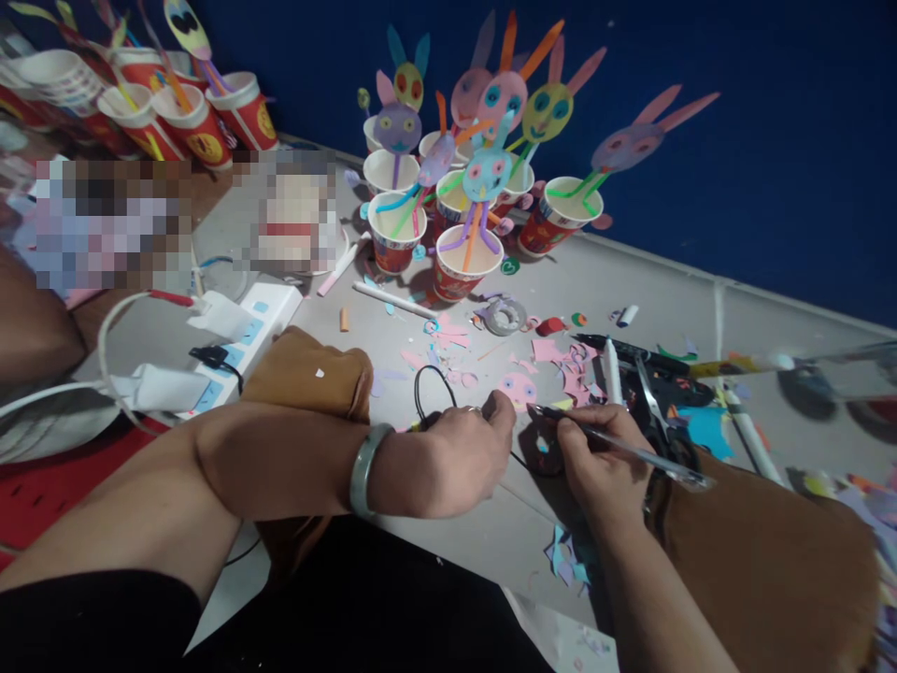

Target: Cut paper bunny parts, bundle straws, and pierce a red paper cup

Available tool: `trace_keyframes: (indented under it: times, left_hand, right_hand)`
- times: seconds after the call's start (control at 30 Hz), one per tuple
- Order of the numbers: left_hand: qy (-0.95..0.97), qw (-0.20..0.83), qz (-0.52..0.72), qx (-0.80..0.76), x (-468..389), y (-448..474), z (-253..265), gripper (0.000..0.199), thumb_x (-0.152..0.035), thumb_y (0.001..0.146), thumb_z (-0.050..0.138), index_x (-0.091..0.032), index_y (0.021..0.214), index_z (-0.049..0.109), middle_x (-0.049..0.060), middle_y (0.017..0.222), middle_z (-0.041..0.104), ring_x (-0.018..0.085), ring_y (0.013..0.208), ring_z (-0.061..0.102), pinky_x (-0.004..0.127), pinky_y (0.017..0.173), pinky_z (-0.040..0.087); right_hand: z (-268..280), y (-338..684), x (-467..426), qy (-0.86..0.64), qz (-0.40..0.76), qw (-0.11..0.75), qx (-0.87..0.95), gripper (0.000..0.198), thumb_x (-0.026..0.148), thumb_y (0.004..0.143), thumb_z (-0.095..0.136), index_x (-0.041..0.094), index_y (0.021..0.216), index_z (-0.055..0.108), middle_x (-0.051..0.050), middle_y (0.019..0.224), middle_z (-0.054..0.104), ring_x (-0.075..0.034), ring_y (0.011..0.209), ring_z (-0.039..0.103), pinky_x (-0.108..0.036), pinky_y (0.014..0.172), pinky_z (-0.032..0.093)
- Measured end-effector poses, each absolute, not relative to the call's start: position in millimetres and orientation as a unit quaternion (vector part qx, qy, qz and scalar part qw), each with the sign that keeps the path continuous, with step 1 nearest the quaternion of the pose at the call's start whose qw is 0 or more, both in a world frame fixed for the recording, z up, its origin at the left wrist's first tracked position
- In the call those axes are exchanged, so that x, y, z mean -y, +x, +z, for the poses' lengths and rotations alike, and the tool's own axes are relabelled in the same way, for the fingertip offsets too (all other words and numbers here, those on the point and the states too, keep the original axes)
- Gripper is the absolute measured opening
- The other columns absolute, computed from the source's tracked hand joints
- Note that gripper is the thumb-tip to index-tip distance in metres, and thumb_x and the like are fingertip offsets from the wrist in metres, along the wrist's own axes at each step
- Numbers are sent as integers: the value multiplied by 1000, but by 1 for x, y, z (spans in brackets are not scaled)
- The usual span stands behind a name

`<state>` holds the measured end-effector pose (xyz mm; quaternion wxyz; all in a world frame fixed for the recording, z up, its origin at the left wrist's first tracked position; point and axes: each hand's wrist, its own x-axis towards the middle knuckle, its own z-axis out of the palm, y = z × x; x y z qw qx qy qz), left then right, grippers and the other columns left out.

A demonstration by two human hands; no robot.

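Note:
My left hand, with a jade-like bangle at the wrist, has its fingers closed at the edge of a small pink paper face with drawn eyes, which it seems to pinch. In my right hand is a clear-barrelled pen, gripped for writing, its dark tip pointing left close beside the paper face. A thin black cord loops up behind my left hand. To the right of the pen hand are scissors and a white marker.
Red paper cups with paper animal faces on coloured sticks stand along the blue wall. A power strip and brown cloth lie left. Pink paper scraps and a tape roll lie ahead. More brown material is at right.

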<state>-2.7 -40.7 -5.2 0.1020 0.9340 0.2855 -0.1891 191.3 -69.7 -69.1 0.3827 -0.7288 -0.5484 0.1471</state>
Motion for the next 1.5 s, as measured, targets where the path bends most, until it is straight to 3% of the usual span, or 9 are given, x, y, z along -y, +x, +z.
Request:
trace_keyframes:
  times: [0.23, 0.8, 1.07, 1.23, 1.37, 1.5]
  left_hand:
    - [932, 109, -195, -287, 41, -1, -6, 72, -43, 95, 59, 1, 149, 42, 38, 158, 25, 25, 90, 74, 30, 64, 60]
    - [922, 125, -218, -296, 39, 1, -4, 72, -38, 93, 61, 0, 150, 40, 36, 161, 23, 24, 89, 74, 30, 63, 60]
    - [934, 91, -214, -272, 44, -2, -4, 68, -32, 98, 49, 4, 153, 33, 36, 162, 22, 27, 93, 74, 32, 63, 61]
    - [932, 94, -210, -280, 47, -2, -4, 69, -29, 99, 48, 4, 156, 27, 38, 161, 21, 29, 95, 74, 31, 59, 61]
    - [930, 108, -208, -283, 48, -2, -6, 70, -29, 98, 49, 3, 157, 26, 38, 161, 19, 30, 98, 74, 32, 59, 60]
    - [931, 121, -197, -282, 47, -2, -7, 70, -30, 98, 50, 1, 157, 27, 35, 162, 22, 31, 109, 70, 33, 66, 61]
  right_hand:
    - [-74, 194, 72, -730, 150, 411, 525, 13, 36, 76, 65, 23, 76, 64, -1, 73, 67, -19, 64, 63, -33, 59, 51]
    - [-72, 195, 72, -729, 135, 370, 560, 12, 35, 73, 64, 22, 74, 63, -1, 69, 66, -18, 61, 62, -32, 59, 51]
    - [-74, 191, 68, -686, 69, 506, 519, 10, 29, 76, 66, 22, 75, 59, 1, 72, 63, -18, 66, 66, -34, 65, 56]
    - [-72, 184, 71, -677, 131, 515, 509, 14, 30, 78, 69, 21, 80, 58, 0, 72, 65, -16, 58, 66, -30, 53, 55]
    - [-77, 185, 76, -665, 191, 478, 542, 16, 34, 81, 69, 21, 84, 59, -1, 76, 68, -18, 58, 69, -30, 52, 54]
    - [-76, 184, 77, -666, 178, 407, 599, 17, 38, 82, 68, 23, 82, 61, -3, 74, 71, -20, 61, 69, -33, 56, 56]
